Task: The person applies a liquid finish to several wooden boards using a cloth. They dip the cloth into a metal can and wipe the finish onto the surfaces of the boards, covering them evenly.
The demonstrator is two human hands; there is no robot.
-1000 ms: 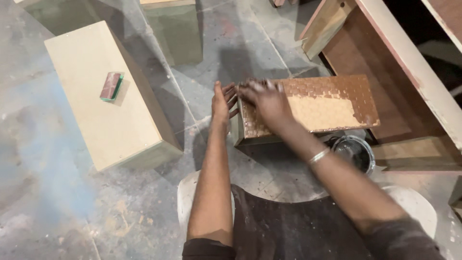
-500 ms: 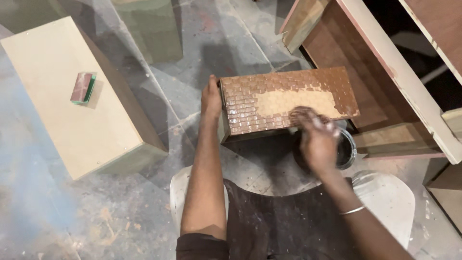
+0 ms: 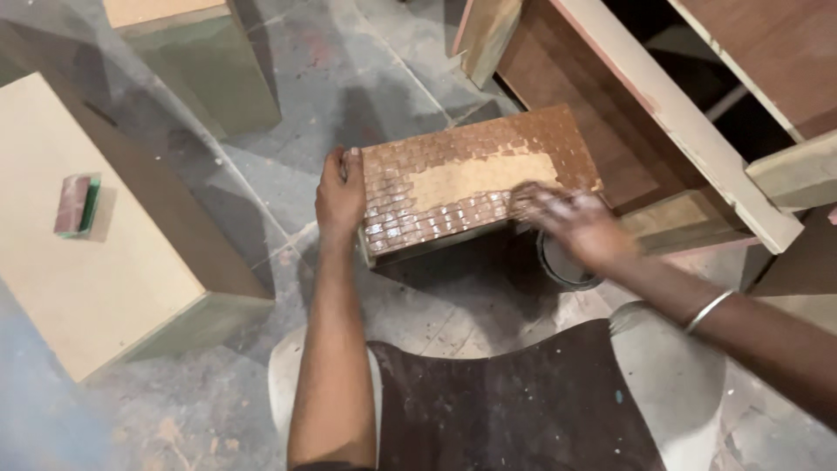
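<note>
Take the woven-pattern block (image 3: 475,181) as your landmark: a brown, textured rectangular piece with a paler bare patch (image 3: 484,177) across the middle of its top, sitting low on the grey concrete floor (image 3: 349,78) directly ahead of you, above your dark apron (image 3: 514,410). Its long axis runs left to right across your view, tilted so the right end lies a little farther from you than the left. To the right of the block and beyond it stands a large brown wooden frame (image 3: 645,113) with a pale edge, its lower part just beside the block's far right corner. To the left of the block, well apart, lies a big pale board box (image 3: 96,262), with a small green-and-red sanding pad (image 3: 77,205) resting on its top; a greenish box (image 3: 200,61) stands farther off, up and left of the block. Just below the block's right end you can see a small round tin (image 3: 567,262), partly hidden. Your left hand (image 3: 340,194) is wrapped flat against the block's short left end, fingers curled over the top edge, bracing it. Your right hand (image 3: 580,228) is blurred at the block's near right corner, fingers spread loosely on the top surface; you cannot tell whether it holds anything. Both hands touch the block, one at each end of its long axis.
</note>
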